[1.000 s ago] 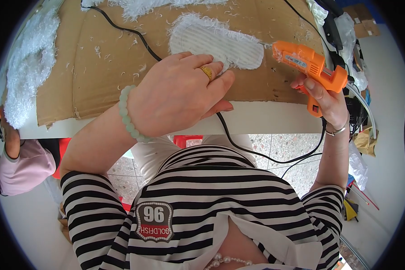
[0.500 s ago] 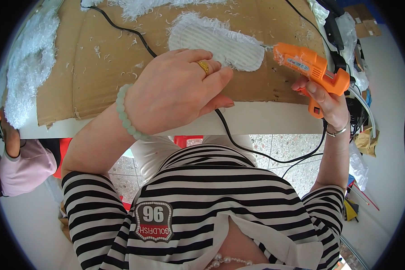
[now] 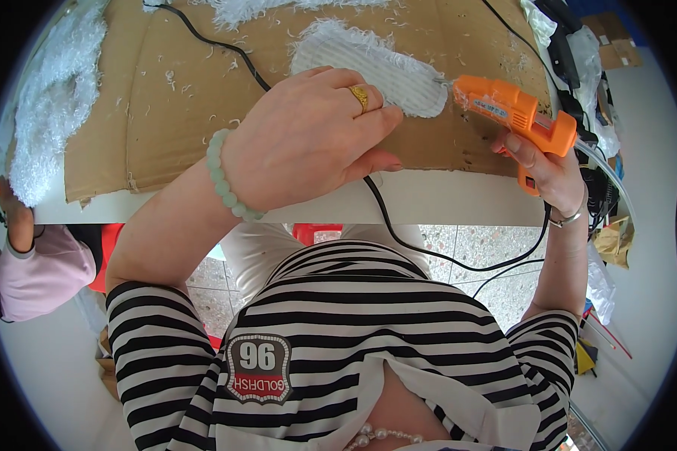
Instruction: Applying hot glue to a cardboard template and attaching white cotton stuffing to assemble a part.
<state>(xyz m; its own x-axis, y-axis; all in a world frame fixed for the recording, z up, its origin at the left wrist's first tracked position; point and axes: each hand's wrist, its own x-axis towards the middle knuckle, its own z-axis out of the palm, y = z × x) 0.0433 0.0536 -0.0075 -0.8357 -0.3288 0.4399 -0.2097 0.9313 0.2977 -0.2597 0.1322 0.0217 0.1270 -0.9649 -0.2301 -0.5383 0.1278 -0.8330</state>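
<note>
An insole-shaped white piece with a ribbed face and a fringe of fibres lies on brown cardboard. Across its near left edge hangs my left hand, back upward, with curled fingers. The fingertips are hidden behind the hand, so whatever they hold cannot be made out; the thumb stands a little apart. An orange glue gun is in my right hand, fingers wrapped round its handle. Its nozzle points left, at the right end of the white piece.
White fluffy fabric lies at the far left, with more at the back. A black cord drapes over the white table edge. Plastic bags and cables crowd the right side. Another person's pink-clad body shows at the left.
My left hand has shifted slightly right across the white piece. The glue gun, held in my right hand, has moved a little left, its nozzle closer to the piece's right end.
</note>
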